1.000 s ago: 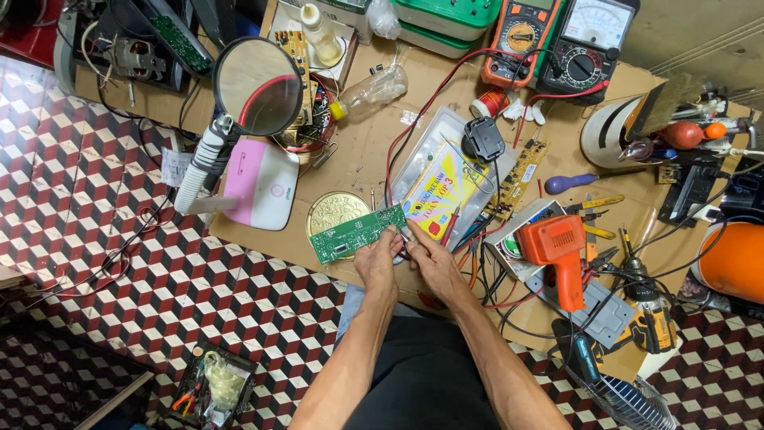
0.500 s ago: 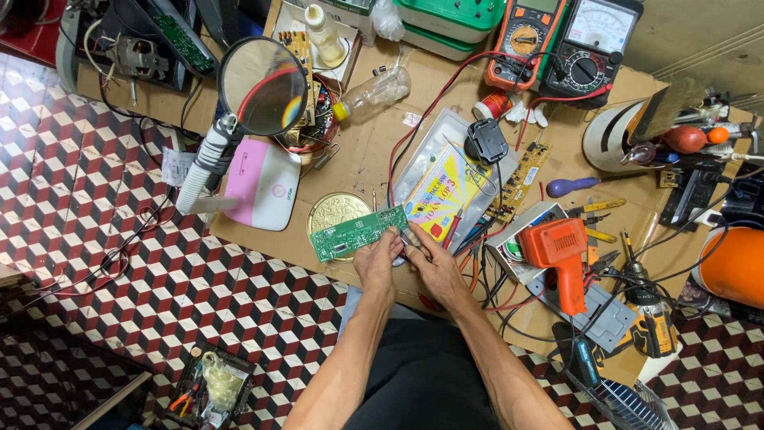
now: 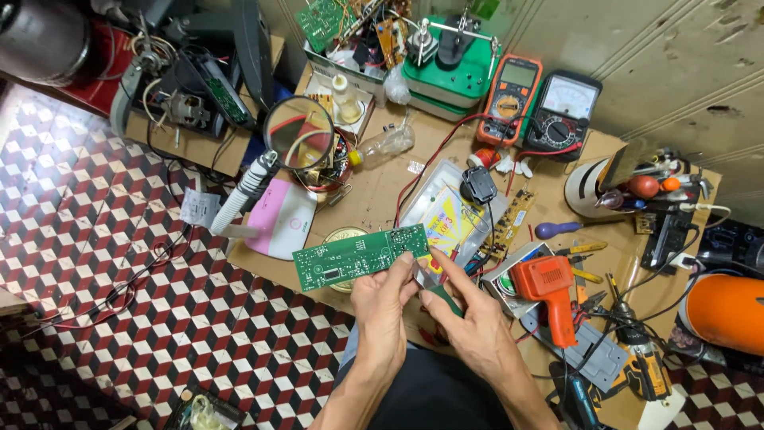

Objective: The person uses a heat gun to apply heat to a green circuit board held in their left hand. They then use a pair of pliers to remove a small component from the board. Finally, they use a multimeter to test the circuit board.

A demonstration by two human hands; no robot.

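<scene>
You held the green circuit board just below the centre of the frame, lifted off the cluttered cardboard bench and tilted so its flat face turned up toward you, most likely so you could read the face without the clutter behind getting in the way. Your left hand was closed on the board's right end, thumb on the near edge and fingers curled underneath, so most of the board stuck out free toward the left of the frame. Your right hand sat just beside it, half closed, with the forefinger stretched out toward the board's right corner; something dark and slim seemed to be pinched in that hand, but I could not tell what it was, nor whether the fingertip actually touched the board. The two hands were close together, nearly meeting at that corner. Right behind the board lay a round brass-coloured tin, partly hidden by it. To the right of your hands, an orange soldering gun rested within easy reach. A magnifying glass on its flexible arm stood in the upper middle-left, well apart from the board, and two meters lay at the top of the frame, their red lead trailing down the bench.
</scene>
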